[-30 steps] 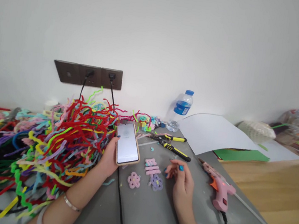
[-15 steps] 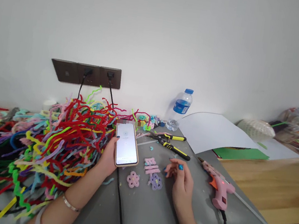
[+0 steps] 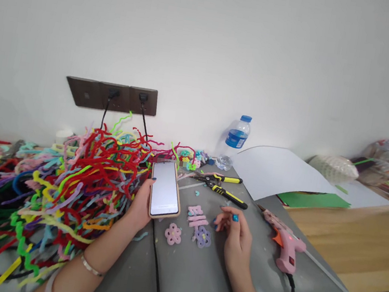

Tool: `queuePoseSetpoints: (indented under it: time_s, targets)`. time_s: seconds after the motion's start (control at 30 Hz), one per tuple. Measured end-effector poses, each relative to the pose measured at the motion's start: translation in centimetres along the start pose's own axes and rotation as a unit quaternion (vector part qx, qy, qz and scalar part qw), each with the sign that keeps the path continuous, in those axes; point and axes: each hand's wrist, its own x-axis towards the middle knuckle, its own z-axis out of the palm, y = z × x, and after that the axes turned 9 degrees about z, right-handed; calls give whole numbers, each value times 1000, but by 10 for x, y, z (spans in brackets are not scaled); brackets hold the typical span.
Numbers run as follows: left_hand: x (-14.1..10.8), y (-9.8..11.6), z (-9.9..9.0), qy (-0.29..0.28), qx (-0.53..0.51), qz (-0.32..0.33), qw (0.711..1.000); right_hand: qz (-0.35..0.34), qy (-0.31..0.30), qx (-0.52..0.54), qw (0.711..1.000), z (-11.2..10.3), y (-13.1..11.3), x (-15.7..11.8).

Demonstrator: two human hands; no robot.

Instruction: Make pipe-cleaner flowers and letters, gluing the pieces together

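Observation:
A smartphone (image 3: 166,189) in a beige case, its screen lit and nearly white, is held by my left hand (image 3: 140,206) along its left edge. My right hand (image 3: 237,238) rests on the grey tabletop, fingers loosely curled and apart with nothing between them. Between the hands lie a pink pipe-cleaner flower (image 3: 173,234), a purple pipe-cleaner flower (image 3: 203,237) and several short pink twisted pieces (image 3: 196,216). Beyond them are pliers (image 3: 226,190) with yellow-and-black handles, jaws pointing left. To the right of my right hand lies a pink glue gun (image 3: 287,247).
A big tangle of coloured pipe cleaners (image 3: 102,176) covers the left side. A water bottle (image 3: 236,140) stands by the wall, beside white paper (image 3: 278,171) and green paper (image 3: 314,200). Black cords run from the wall sockets (image 3: 112,96); another cord crosses the table.
The phone's screen has gone from faint marks in its upper half to almost blank white. Both hands stay in nearly the same place.

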Motion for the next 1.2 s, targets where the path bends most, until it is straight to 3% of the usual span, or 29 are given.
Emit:
queuePoseSetpoints:
  time_s: [1.2]
  targets:
    - [-3, 3, 4, 1, 6, 9, 1000, 5, -7, -1, 1000, -1, -2, 0]
